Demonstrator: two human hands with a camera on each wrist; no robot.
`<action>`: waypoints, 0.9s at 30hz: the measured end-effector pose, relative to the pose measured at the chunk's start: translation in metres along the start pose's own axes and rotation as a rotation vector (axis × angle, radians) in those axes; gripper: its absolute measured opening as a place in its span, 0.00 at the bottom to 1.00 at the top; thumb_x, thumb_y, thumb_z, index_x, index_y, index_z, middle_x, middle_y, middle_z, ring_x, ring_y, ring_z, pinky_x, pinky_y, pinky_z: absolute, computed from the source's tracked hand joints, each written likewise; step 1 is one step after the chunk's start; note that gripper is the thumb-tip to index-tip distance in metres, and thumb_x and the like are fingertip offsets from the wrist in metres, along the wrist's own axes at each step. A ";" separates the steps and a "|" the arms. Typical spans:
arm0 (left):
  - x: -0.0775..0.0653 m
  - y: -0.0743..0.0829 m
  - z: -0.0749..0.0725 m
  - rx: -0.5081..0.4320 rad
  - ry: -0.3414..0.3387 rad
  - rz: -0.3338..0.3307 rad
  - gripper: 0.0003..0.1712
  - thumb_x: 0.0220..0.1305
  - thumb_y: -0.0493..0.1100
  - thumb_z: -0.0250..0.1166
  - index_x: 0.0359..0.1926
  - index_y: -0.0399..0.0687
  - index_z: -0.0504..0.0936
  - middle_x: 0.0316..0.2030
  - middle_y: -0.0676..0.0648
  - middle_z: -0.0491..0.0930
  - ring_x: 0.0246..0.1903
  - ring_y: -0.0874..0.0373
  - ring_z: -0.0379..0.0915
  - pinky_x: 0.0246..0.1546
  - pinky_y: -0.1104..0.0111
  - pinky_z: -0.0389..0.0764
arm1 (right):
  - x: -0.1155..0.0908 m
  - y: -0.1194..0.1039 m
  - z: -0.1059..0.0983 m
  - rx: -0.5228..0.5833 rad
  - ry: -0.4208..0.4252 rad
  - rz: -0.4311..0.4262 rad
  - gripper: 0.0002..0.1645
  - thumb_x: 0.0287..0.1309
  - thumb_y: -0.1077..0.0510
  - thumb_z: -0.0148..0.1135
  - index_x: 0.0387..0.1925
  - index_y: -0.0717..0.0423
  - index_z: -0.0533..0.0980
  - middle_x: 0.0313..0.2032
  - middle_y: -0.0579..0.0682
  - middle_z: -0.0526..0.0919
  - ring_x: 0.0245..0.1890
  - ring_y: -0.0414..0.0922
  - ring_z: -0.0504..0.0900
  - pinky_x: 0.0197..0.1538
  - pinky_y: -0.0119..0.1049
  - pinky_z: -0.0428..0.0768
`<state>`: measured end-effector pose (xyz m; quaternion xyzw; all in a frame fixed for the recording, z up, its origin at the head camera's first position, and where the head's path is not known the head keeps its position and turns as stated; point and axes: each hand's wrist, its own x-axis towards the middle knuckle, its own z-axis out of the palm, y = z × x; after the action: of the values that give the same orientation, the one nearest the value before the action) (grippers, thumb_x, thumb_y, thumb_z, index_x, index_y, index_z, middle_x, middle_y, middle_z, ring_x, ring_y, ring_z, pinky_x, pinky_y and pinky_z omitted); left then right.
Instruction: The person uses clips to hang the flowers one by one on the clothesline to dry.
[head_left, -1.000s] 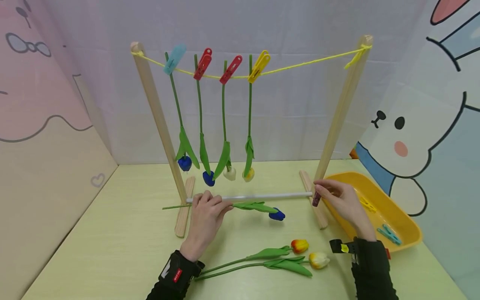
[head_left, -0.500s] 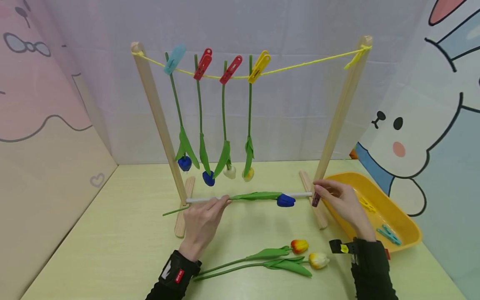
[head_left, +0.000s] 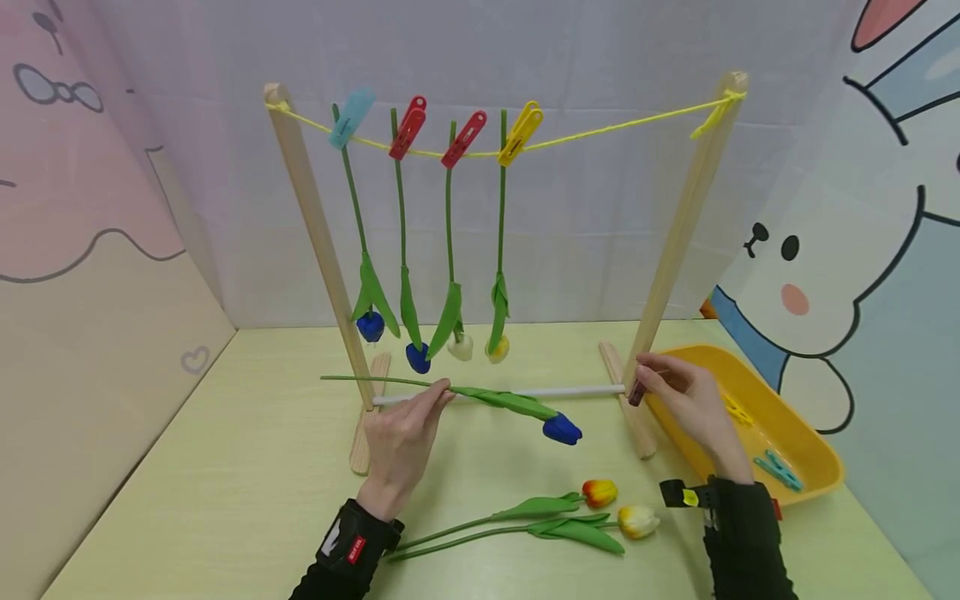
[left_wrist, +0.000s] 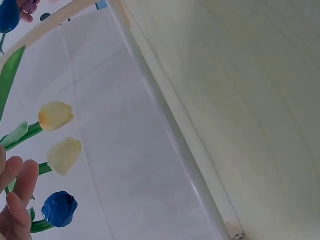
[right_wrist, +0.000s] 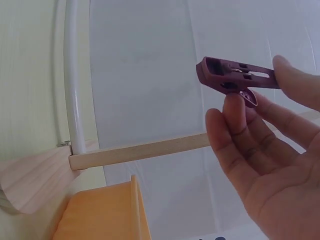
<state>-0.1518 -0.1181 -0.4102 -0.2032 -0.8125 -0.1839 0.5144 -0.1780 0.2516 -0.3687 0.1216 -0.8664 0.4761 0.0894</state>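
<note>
My left hand [head_left: 401,442] pinches a blue tulip [head_left: 513,403] by its stem, with the bloom pointing right and tilted down. In the left wrist view only some fingers [left_wrist: 22,187] of that hand show at the edge. My right hand [head_left: 686,404] holds a dark maroon clothespin [right_wrist: 240,75] between thumb and fingers, in front of the right post's foot. Behind, several tulips hang bloom-down from a yellow string [head_left: 615,127], held by a light blue clothespin [head_left: 351,119], two red clothespins [head_left: 408,127] and a yellow clothespin [head_left: 521,133].
Wooden posts [head_left: 686,225] carry the string, joined low down by a white rod [head_left: 577,391]. A yellow basin [head_left: 813,467] at right contains yellow and teal clothespins [head_left: 778,469]. Two tulips, one red-yellow [head_left: 599,492] and one cream [head_left: 637,521], lie on the table in front.
My left hand has turned the blue tulip: its stem end has risen and its bloom, lifted half a second ago, now dips. The right hand has barely moved.
</note>
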 end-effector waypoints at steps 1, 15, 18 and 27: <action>0.001 0.000 0.000 -0.034 0.001 -0.014 0.12 0.70 0.47 0.64 0.41 0.45 0.90 0.22 0.49 0.88 0.08 0.62 0.69 0.10 0.75 0.52 | 0.000 0.000 0.000 0.009 0.012 0.000 0.21 0.73 0.57 0.56 0.59 0.68 0.76 0.42 0.57 0.87 0.37 0.24 0.80 0.44 0.17 0.79; 0.003 0.003 -0.002 -0.477 -0.009 -0.290 0.15 0.56 0.28 0.72 0.46 0.41 0.88 0.35 0.41 0.90 0.19 0.58 0.83 0.18 0.80 0.73 | -0.001 0.003 0.001 0.081 0.124 -0.067 0.18 0.71 0.60 0.59 0.56 0.68 0.77 0.36 0.24 0.84 0.40 0.24 0.81 0.48 0.14 0.76; 0.004 0.003 -0.002 -0.543 0.019 -0.306 0.15 0.54 0.26 0.72 0.44 0.39 0.88 0.32 0.39 0.90 0.23 0.58 0.85 0.21 0.80 0.76 | 0.000 0.002 0.001 0.091 0.151 -0.059 0.19 0.70 0.60 0.59 0.57 0.69 0.76 0.37 0.22 0.82 0.39 0.23 0.81 0.48 0.14 0.76; 0.005 0.005 -0.002 -0.621 0.072 -0.268 0.12 0.55 0.24 0.70 0.40 0.37 0.87 0.28 0.39 0.88 0.24 0.58 0.83 0.24 0.80 0.79 | -0.001 0.002 0.001 0.061 0.165 -0.040 0.20 0.70 0.60 0.60 0.57 0.68 0.77 0.39 0.19 0.78 0.40 0.21 0.79 0.47 0.13 0.76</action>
<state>-0.1498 -0.1137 -0.4045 -0.2350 -0.7184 -0.4957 0.4276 -0.1777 0.2517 -0.3709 0.1019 -0.8385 0.5088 0.1665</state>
